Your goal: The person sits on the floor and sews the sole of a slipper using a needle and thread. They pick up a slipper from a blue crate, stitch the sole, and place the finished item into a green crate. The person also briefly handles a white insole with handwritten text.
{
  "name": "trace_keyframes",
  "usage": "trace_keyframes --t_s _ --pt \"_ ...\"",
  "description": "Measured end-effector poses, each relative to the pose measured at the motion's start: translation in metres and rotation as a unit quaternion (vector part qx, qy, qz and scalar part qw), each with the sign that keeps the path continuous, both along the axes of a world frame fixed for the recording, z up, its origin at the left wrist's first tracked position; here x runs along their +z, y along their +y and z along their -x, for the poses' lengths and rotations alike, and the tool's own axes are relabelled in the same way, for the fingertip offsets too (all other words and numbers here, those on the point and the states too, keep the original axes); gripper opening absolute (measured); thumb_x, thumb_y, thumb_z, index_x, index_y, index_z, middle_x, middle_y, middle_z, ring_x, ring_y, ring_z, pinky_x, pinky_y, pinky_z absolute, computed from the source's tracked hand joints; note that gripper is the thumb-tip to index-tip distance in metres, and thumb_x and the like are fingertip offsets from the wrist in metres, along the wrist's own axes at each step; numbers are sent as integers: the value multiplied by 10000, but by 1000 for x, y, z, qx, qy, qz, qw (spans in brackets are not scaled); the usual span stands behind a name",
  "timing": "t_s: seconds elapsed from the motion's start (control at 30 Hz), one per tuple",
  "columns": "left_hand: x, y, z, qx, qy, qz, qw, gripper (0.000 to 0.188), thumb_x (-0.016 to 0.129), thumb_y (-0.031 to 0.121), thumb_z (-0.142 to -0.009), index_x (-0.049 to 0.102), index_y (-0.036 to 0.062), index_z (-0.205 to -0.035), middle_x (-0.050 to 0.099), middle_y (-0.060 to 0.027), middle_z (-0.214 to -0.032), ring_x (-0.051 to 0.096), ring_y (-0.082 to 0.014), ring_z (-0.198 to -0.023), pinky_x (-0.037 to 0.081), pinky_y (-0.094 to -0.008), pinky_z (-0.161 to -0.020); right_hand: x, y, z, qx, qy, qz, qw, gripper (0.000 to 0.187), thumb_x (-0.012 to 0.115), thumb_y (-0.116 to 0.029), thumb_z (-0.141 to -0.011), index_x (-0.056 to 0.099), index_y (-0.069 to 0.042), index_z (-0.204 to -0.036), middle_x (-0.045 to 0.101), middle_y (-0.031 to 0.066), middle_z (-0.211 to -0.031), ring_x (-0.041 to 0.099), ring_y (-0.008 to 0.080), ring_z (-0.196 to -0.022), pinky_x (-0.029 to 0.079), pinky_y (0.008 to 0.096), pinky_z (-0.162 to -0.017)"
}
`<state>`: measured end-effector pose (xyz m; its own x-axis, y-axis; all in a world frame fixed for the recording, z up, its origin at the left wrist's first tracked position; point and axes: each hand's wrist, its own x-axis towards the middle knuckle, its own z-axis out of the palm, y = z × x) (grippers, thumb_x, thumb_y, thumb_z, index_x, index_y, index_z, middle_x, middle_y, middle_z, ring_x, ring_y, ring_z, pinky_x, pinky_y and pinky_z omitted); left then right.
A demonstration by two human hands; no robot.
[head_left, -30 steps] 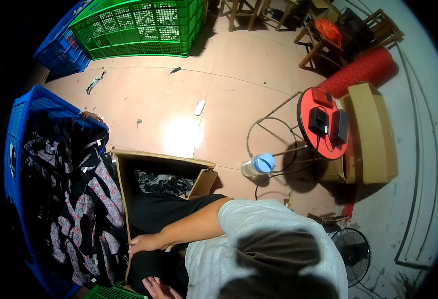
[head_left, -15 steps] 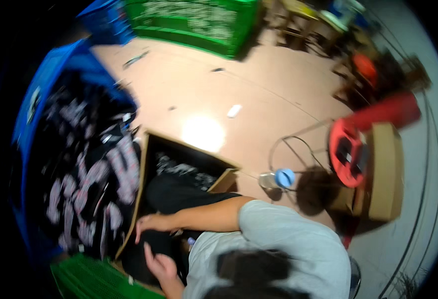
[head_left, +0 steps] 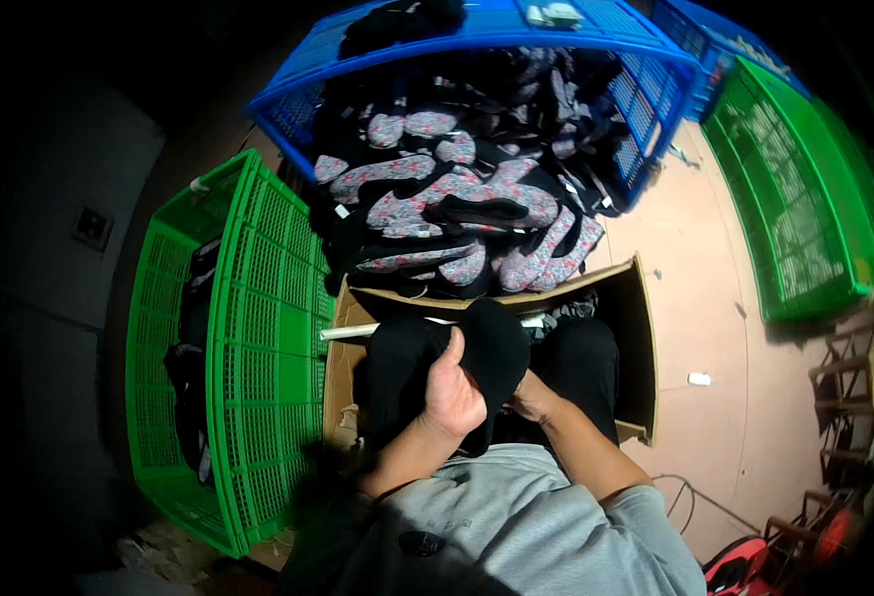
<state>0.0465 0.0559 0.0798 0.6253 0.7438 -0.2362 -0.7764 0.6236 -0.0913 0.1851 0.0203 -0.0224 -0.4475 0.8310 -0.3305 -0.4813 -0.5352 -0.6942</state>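
"Where is the black cloth (head_left: 497, 348)?"
"Between the two hands, and both of them touch it. It sticks out past the fingers, away from the tummy."
"What is the left hand (head_left: 452, 399) doing?"
"Its thumb points up beside the cloth. Some of its fingers are hidden, so I can't tell if they squeeze."
"And the right hand (head_left: 533, 395)?"
"Its fingers grip the right edge, with the tips tucked behind."
"What is close to the fingers?"
"Legs in black pants (head_left: 591, 372) are under them. A brown box (head_left: 340, 392) goes around the knees. A white stick (head_left: 349, 332) lies left of the left fingers."
"And farther off?"
"Past the fingers, a heap of flowery cloth things (head_left: 427, 204) spills from a blue basket (head_left: 655, 104). One green basket (head_left: 278, 358) sits left of the fingers. Far to their right, a small white thing (head_left: 699, 379) lies on the pink floor (head_left: 695, 298)."
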Motion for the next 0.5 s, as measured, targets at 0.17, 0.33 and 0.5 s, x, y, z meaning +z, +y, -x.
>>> trace_keyframes --t_s 0.17,0.33,0.5 --pt "5 15 2 51 -15 -26 998 480 421 418 -1011 539 45 -1290 576 -134 -1300 542 -289 -1213 408 -450 -1063 -15 -9 -2 89 47 -26 995 776 813 -527 -694 493 -124 -1275 567 -44 -814 482 62 -631 347 203 -526" --pt "-2 27 4 61 -10 -41 997 470 447 420 -1003 547 54 -1281 588 -125 -1285 567 -280 -1171 427 -448 -1029 -18 -9 2 28 55 -27 998 861 749 -545 -749 415 -47 -1366 608 16 -1065 585 107 -868 480 238 -723" --pt "-24 22 9 18 199 -78 977 379 496 326 -999 527 68 -1274 604 -89 -1213 557 -238 -1148 432 -411 -997 -27 -6 3 -66 107 37 991 551 571 -429 -912 492 -45 -1299 608 73 -1172 603 185 -1022 474 331 -930"
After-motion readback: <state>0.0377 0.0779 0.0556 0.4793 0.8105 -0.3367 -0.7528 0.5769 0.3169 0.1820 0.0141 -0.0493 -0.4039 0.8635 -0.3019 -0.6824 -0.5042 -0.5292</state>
